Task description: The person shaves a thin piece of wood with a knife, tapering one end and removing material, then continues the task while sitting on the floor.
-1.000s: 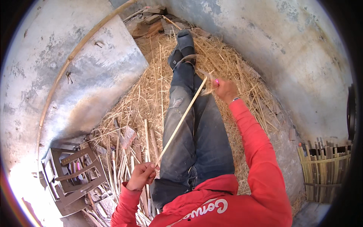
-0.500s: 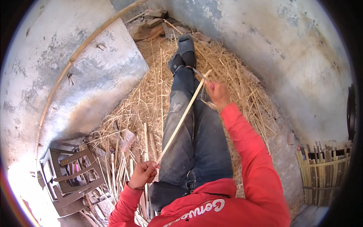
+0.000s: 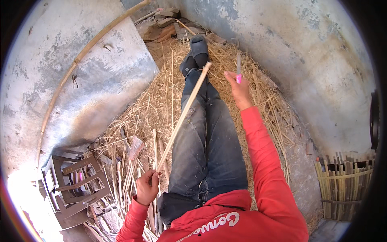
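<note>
Pinched by its lower end in my left hand [image 3: 147, 187] is a long, pale split strip, apparently bamboo [image 3: 182, 117]. It slants up and to the right across my outstretched legs [image 3: 193, 145], with its far end near my shoes [image 3: 197, 50]. My right hand [image 3: 238, 89] is closed round the pink handle of a knife [image 3: 239, 72], whose narrow blade points away from me. Knife and strip are apart, with a gap between them above my right leg.
Pale shavings and thin strips [image 3: 149, 109] cover the floor around my legs. A dark wooden frame [image 3: 82, 185] stands at the lower left, and a slatted basket [image 3: 346, 181] at the right. A long curved pole [image 3: 76, 62] leans along the left wall; bricks [image 3: 165, 18] lie at the back.
My right hand has moved up and away from the strip, turning the knife blade forward. The strip has swung left, and my left hand has shifted slightly left with it.
</note>
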Available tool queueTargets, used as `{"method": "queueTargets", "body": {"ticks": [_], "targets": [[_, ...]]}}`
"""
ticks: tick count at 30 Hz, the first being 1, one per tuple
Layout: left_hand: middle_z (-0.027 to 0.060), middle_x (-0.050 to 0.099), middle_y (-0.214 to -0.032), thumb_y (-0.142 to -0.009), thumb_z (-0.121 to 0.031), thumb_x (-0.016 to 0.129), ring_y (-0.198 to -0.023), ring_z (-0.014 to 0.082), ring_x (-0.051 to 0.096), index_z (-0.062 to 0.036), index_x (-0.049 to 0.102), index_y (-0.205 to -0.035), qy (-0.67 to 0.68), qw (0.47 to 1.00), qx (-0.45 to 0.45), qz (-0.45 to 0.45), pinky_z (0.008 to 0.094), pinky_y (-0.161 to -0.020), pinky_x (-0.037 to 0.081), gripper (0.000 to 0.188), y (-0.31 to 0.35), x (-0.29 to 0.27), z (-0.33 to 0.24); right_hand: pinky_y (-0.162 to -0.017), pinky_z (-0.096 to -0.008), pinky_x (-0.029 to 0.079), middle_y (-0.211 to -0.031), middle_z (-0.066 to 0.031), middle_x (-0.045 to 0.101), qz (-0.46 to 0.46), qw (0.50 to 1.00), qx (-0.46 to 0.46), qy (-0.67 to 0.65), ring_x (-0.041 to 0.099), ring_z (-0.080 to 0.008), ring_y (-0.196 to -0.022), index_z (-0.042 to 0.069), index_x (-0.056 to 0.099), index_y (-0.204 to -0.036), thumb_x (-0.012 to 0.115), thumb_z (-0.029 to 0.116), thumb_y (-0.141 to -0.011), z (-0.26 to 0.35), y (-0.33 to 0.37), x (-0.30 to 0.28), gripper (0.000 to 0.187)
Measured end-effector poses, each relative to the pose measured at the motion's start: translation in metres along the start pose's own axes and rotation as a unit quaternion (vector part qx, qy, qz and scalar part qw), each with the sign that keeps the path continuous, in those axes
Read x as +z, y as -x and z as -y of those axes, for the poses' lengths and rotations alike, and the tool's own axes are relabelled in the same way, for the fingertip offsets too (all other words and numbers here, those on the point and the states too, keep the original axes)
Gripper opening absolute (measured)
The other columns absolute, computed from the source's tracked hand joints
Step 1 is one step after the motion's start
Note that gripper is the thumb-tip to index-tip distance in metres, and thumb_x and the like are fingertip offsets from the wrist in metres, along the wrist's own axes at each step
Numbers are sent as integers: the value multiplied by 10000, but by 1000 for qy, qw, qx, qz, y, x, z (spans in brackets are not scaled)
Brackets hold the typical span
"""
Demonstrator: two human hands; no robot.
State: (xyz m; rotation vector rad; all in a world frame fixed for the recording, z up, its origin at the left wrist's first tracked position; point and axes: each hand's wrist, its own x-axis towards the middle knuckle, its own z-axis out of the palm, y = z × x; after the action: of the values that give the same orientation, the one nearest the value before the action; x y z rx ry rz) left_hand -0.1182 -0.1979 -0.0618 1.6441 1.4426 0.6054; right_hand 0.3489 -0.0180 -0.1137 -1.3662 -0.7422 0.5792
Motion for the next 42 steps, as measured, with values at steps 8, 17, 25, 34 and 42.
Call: {"method": "queueTargets", "body": {"ticks": [8, 17, 25, 34, 42], "targets": [[1, 578, -645, -1051, -113, 629, -559, 45, 493, 37, 730, -1017, -12, 1000, 1, -1, 251, -508, 385, 184, 14, 5, 1, -473, -241, 388, -991, -86, 758, -10, 973, 79, -218, 469, -60, -504, 34, 702, -1087, 572, 475, -1092, 12, 2, 12, 460], [21, 579, -634, -1037, -82, 636, -556, 60, 495, 35, 742, -1025, 1, 999, 19, 31, 265, -511, 382, 159, 12, 23, -2, -562, -301, 451, -694, 33, 474, -38, 874, 64, -480, 479, -94, -610, 98, 548, -986, 518, 566, -1077, 45, -8, 6, 478], [59, 625, -644, -1039, -115, 627, -588, 91, 565, 35, 753, -973, -51, 998, -11, 39, 284, -542, 443, 207, 32, -36, 57, -398, -297, 219, -608, 37, 327, -293, 858, 94, -411, 303, -105, -435, 162, 413, -837, 504, 316, -1113, 66, -75, -100, 329], [-39, 531, -644, -1093, -224, 577, -508, 39, 428, 4, 717, -1041, 188, 963, -160, 108, 243, -483, 331, 272, 3, -14, 38, -600, -455, 479, -794, -112, 665, -62, 813, -52, 577, 654, -323, -672, 32, 678, -1076, 549, 409, -1089, -3, -102, -204, 398], [-15, 687, -850, -1016, -165, 737, -752, 25, 566, 39, 728, -1133, 179, 973, -60, 135, 217, -647, 439, 236, -60, 28, -2, -782, -418, 549, -1111, -179, 724, -65, 945, -74, 312, 708, -312, -866, 123, 658, -1420, 678, 221, -1029, 24, 28, -81, 404]]}}
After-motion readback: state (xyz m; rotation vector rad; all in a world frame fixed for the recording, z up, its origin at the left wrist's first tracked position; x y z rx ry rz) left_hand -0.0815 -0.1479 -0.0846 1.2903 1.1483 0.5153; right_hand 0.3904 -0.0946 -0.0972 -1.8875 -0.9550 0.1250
